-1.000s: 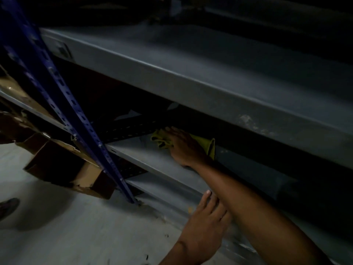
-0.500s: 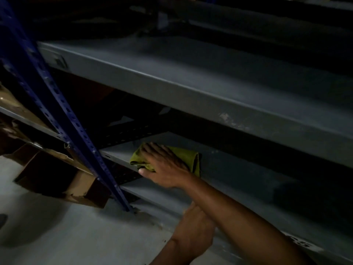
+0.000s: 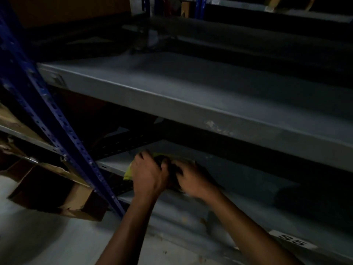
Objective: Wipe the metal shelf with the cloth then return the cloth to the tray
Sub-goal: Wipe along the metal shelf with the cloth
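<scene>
A yellow-green cloth point(image 3: 128, 172) lies bunched at the front edge of a low grey metal shelf point(image 3: 114, 163). Both my hands are on it. My left hand point(image 3: 148, 174) curls its fingers over the cloth's left part. My right hand point(image 3: 193, 179) grips the cloth's right part, which lies in shadow. Most of the cloth is hidden under the hands. No tray is in view.
A wide grey upper shelf point(image 3: 191, 92) overhangs the low one. A blue perforated upright point(image 3: 57, 127) runs diagonally at the left. Torn cardboard boxes point(image 3: 57, 192) sit beyond it. The lowest shelf point(image 3: 181, 211) bears a white label point(image 3: 292, 241) at the lower right. Pale floor point(image 3: 47, 241) lies below.
My left hand has risen from the lowest shelf's edge and joined my right hand on the cloth. The cloth has been gathered toward the shelf's front left edge.
</scene>
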Demonstrator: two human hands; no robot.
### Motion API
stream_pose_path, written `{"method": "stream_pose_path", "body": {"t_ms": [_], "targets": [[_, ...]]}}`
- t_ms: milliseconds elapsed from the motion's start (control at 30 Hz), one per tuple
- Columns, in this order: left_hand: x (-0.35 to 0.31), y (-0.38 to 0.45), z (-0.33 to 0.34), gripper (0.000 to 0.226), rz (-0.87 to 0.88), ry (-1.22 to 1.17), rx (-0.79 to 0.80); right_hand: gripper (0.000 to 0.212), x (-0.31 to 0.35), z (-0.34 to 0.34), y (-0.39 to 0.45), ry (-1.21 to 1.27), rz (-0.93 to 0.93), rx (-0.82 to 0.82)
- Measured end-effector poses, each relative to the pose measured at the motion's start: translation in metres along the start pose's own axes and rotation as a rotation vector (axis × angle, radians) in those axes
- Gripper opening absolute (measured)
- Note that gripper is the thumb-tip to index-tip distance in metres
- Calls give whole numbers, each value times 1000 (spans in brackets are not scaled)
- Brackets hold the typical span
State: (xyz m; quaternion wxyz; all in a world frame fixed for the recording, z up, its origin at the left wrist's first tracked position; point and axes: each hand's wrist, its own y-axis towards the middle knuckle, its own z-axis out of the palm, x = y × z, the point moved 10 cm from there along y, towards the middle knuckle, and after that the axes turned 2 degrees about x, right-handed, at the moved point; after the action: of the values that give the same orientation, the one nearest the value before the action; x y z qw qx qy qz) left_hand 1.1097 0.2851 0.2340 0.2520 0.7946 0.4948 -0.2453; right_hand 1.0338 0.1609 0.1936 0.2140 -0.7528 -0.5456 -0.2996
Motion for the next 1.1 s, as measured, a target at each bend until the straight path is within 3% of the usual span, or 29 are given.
{"method": "stream_pose_path", "body": {"t_ms": [33, 133, 333, 600, 867, 1100], "targets": [[11, 4, 11, 45, -3, 118, 60, 40, 1, 9, -8, -112, -51, 68], [30, 12, 37, 52, 98, 408, 192, 45, 16, 14, -25, -124, -132, 117], [26, 30, 52, 65, 328, 573, 300, 47, 9, -22, -62, -381, -177, -82], [5, 17, 47, 97, 250, 472, 243, 47, -23, -43, -99, -490, -70, -226], [-20, 8, 76, 87, 419, 450, 402, 56, -17, -41, -100, -485, -92, -178], [15, 19, 43, 93, 482, 504, 367, 51, -19, -48, -108, -508, -76, -216]]}}
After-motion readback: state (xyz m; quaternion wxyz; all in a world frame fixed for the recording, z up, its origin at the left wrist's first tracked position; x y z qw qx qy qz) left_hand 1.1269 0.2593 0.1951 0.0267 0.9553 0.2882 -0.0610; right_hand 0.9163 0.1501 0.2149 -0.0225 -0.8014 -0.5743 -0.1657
